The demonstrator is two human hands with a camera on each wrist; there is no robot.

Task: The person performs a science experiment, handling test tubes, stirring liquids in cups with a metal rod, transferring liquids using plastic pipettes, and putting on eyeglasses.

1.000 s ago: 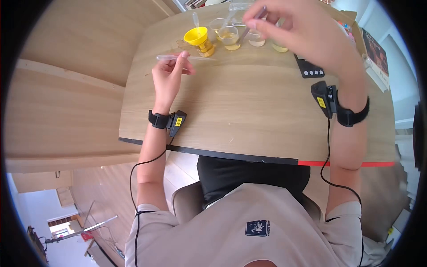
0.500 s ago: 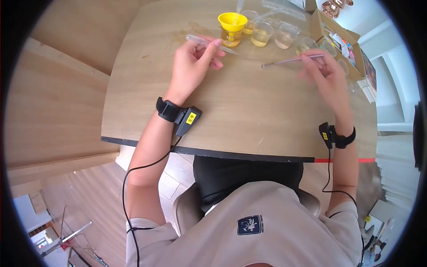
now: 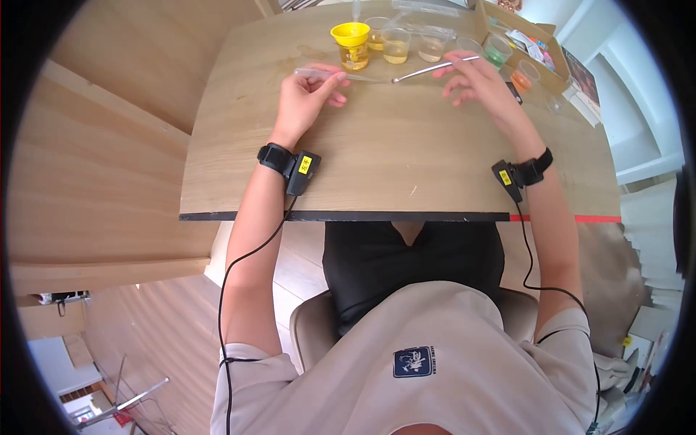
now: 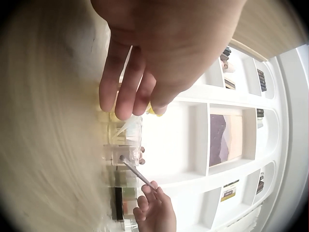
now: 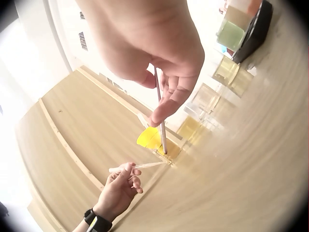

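My left hand pinches a clear plastic dropper between thumb and fingers, its thin tip pointing right. My right hand holds a slim pinkish stick with a small dark tip, angled down to the left. In the head view the stick's tip is close to the dropper's tip. Behind the left hand, a yellow funnel sits in a beaker of amber liquid. Beside it are clear cups, one with yellowish liquid and one with paler liquid.
At the right stand a cup of green liquid and an orange one. Behind them is a cardboard box of small items. A black device lies partly behind my right hand. A wooden panel borders the table's left side.
My right hand has drawn back from over the cups, bringing the stick lower and then leftward toward the dropper. The left hand keeps hold of the dropper. The head view has shifted.
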